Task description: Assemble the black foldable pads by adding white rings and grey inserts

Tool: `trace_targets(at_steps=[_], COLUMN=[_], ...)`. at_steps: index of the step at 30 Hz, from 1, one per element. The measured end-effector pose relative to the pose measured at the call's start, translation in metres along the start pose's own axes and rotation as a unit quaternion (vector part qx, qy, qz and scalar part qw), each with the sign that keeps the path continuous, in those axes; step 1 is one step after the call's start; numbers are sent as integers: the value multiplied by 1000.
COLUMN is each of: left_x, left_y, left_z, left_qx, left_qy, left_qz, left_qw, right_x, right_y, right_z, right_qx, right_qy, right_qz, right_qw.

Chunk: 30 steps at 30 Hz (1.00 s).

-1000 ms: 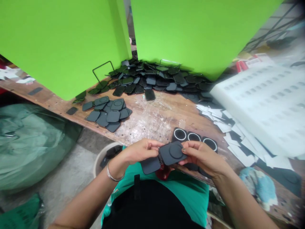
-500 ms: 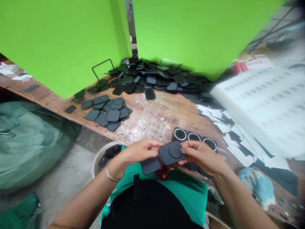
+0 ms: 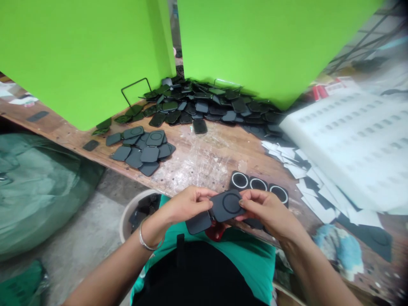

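Between my two hands is a dark grey folding wireless charger [image 3: 219, 209], its hinged panels unfolded and one marked with a ring. My left hand [image 3: 191, 203] pinches it near the hinge on its left. On the right edge of the ringed panel, my right hand [image 3: 259, 206] grips with thumb and fingers. Just behind my right hand lie three black chargers [image 3: 258, 184] with white rings, side by side and partly covered by that hand. A loose heap of similar grey folding chargers [image 3: 149, 148] lies to the left on the wooden table.
Dark panels [image 3: 199, 108] are piled at the back against bright green boards [image 3: 270, 46]. At right are a white foam tray [image 3: 353, 140], paper sheets [image 3: 318, 191] and a blue-white cloth [image 3: 341, 248]. A bucket [image 3: 126, 219] of dark parts stands below the table edge [image 3: 127, 170].
The view has shifted slightly. Both hands keep hold of the charger, and my right thumb has slid a little down the ringed panel's edge.
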State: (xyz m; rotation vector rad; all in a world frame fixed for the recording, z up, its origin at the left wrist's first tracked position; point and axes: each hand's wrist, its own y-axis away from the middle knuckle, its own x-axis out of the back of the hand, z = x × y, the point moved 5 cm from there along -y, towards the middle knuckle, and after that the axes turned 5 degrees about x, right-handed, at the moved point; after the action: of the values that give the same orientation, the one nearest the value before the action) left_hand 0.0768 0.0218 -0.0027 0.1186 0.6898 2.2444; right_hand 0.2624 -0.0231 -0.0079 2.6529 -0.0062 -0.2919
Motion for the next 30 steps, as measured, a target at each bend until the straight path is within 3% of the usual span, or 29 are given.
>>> trace_targets(at_steps=[18, 30], left_x=[0, 1], left_y=[5, 6], left_z=[2, 4], left_qx=[-7, -25], left_qy=[-62, -87], left_qz=[-1, 15], left_qw=[998, 996], right_x=[-1, -7], right_y=[8, 9], right_z=[2, 4], right_qx=[14, 44], right_qy=[87, 109], right_qz=[42, 110], right_qw=[995, 987])
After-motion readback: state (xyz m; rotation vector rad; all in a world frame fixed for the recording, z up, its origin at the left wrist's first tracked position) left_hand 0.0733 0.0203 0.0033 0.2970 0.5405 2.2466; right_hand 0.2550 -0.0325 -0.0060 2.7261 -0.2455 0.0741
